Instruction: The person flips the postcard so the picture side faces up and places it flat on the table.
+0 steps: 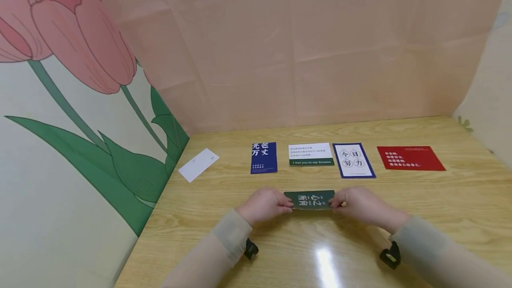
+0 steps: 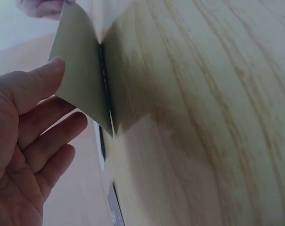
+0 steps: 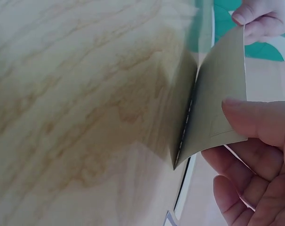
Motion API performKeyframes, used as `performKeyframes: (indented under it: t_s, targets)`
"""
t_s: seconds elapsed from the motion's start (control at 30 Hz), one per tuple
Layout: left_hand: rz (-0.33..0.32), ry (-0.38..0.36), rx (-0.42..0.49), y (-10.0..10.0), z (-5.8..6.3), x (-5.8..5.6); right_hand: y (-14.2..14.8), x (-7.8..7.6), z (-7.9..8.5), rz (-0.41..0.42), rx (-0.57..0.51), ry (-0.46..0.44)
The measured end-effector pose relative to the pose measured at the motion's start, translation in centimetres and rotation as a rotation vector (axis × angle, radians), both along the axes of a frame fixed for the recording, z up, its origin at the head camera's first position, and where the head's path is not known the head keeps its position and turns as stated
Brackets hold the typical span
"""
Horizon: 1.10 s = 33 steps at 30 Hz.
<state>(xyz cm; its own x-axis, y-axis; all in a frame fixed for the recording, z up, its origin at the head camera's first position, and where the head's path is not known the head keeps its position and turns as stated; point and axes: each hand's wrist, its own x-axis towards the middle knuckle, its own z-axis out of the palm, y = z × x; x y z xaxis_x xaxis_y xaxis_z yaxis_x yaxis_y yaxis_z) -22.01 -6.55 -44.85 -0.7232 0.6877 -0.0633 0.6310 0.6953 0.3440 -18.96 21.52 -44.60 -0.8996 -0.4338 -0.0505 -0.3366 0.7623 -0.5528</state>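
Both hands hold a dark green card [image 1: 310, 200] with white characters, in the middle of the head view. At its left end my left hand [image 1: 267, 206] pinches the card between thumb and fingers. The right hand [image 1: 355, 204] pinches the opposite end. In the left wrist view the card's plain back [image 2: 81, 66] stands tilted, its long lower edge at the tabletop, with the left thumb [image 2: 50, 77] on that back. From the right wrist the card's back [image 3: 217, 94] looks slightly bowed, and the right thumb [image 3: 255, 117] lies against it.
Behind the hands lie a white card [image 1: 198, 165], a blue card [image 1: 264, 163], a white-and-green card [image 1: 310, 150], a blue-bordered card [image 1: 355, 159] and a red card [image 1: 414, 157] on the wooden table [image 1: 192, 243]. A pink cloth [image 1: 320, 48] hangs at the back.
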Motion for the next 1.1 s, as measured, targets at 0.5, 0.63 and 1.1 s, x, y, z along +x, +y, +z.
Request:
performKeyframes:
  t_s: [0.5, 0.63, 1.1]
  targets:
    - [0.002, -0.079, -0.096, 0.4, -0.9, 0.5, -0.1, 0.0, -1.4, 0.048, 0.077, -0.028]
    - [-0.018, -0.070, -0.112, 0.5, -1.1, 0.6, -0.1, 0.0, -1.6, 0.060, 0.085, -0.012]
    - [-0.074, -0.020, -0.168, 0.5, -1.5, 0.7, -0.2, 0.7, -1.9, 0.249, 0.199, 0.274]
